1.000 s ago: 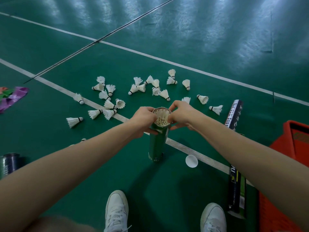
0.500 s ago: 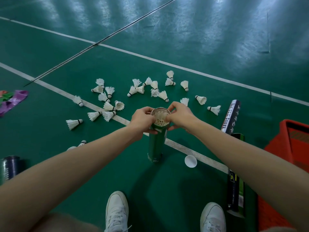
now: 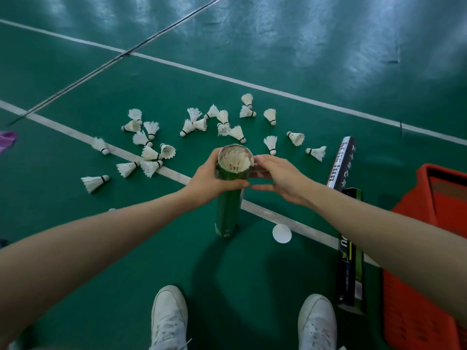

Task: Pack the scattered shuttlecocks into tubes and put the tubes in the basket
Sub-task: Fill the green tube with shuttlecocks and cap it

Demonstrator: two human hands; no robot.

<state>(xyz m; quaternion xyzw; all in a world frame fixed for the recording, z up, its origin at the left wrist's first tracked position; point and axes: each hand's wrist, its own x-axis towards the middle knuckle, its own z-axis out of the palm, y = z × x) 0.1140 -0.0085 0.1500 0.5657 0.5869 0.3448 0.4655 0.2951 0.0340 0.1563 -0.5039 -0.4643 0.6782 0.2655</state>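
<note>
A green tube [image 3: 228, 210] stands upright on the court floor in front of me, its open mouth filled with white shuttlecock feathers [image 3: 235, 159]. My left hand [image 3: 211, 179] grips the tube just under its rim. My right hand [image 3: 276, 179] is at the tube's right side, fingers loosely extended and touching near the rim. Several white shuttlecocks [image 3: 192, 126] lie scattered on the floor beyond the tube. A white round tube cap [image 3: 281, 233] lies on the floor to the tube's right.
A black tube [image 3: 341, 162] and a green-and-black tube [image 3: 351, 261] lie on the floor at right, beside the red basket [image 3: 417, 286]. My two white shoes [image 3: 168, 317] are at the bottom. A purple cloth [image 3: 6, 140] lies at the far left edge.
Both hands were pinching at the tube's rim. The left hand has slid down to grip the tube's body, and the right hand has drawn off the mouth to the side.
</note>
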